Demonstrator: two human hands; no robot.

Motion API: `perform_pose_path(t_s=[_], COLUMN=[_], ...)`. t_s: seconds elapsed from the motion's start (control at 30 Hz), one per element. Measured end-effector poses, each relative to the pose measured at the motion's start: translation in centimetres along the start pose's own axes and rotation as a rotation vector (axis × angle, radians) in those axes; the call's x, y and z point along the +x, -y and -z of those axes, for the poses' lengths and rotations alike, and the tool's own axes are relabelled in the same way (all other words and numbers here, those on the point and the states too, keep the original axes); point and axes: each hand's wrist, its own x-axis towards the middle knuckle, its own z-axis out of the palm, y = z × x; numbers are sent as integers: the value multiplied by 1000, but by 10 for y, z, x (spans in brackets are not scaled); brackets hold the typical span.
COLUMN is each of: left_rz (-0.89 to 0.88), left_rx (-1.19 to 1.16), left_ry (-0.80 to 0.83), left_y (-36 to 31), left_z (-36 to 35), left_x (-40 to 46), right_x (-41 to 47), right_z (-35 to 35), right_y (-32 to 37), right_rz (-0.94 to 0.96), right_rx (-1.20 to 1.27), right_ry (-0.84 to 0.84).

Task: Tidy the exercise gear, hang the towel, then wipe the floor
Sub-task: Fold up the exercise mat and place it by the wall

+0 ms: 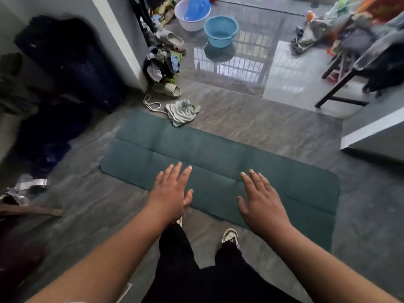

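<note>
2 hands reach out over a green mat [218, 162] that lies flat on the grey floor [251, 119], and the mat serves as the landmark for everything else. The left hand [171, 193] hangs above the mat's near edge, palm down, with its fingers [175, 171] straight and slightly spread, holding nothing. The right hand [261, 201] is beside it over the mat's middle, palm down too, fingers straight and loosely apart, also holding nothing. Whether either palm touches the mat cannot be told. Just past the mat's far edge, a crumpled pale towel [181, 112] lies on the floor with 1 corner overlapping the mat, and a white rope [153, 104] is coiled just left of the towel. Farther beyond the mat, a blue basin [220, 30] stands on wet, shiny floor, with a white basin [192, 14] behind it. A beige slipper [168, 89] sits just beyond the towel, beside a heap of clothes [162, 64]. Near the mat's close edge, black trouser legs and a shoe [230, 236] show below the arms.
</note>
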Motion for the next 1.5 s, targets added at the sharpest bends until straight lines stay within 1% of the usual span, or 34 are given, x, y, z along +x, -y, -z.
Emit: perform_pose_path(t_s=[0.2, 0.27, 0.37, 0.47, 0.57, 0.7, 0.77, 0.87, 0.97, 1.13, 1.2, 1.3, 1.4, 1.5], left_rz=[-156, -217, -310, -373, -475, -588, -627, -707, -781, -822, -826, -767, -733, -793], left_rx=[44, 74, 90, 131, 195, 289, 358, 425, 492, 580, 633, 601, 540, 530], left_ry=[136, 154, 128, 126, 107, 140, 158, 159, 196, 316, 400, 436, 469, 493], left_y=[46, 56, 70, 88, 102, 121, 132, 153, 175, 197, 196, 186, 177, 172], left_z=[-54, -77, -127, -207, -312, -444, -497, -567, -625, -685, -683, -674, -675, -681], left_x=[82, 110, 160, 213, 270, 340, 373, 419, 448, 448, 445, 440, 432, 427], right_x=[46, 65, 102, 145, 190, 241, 264, 291, 307, 307, 305, 307, 307, 304], right_z=[-80, -114, -174, -256, -355, -480, -531, -595, -649, -709, -712, -707, -709, -715], right_y=[26, 28, 13, -24, -77, -152, -185, -228, -256, -262, -259, -252, -246, -244], right_rz=[-200, -247, -299, -306, -260, -170, -85, 102, 247, 285, 304, 284, 289, 349], right_rx=[107, 141, 169, 145, 80, -25, -72, -174, -280, -351, -389, -437, -449, -461], right_ry=[17, 14, -12, -10, -10, 33, 68, 128, 179, 278, 348, 437, 428, 442])
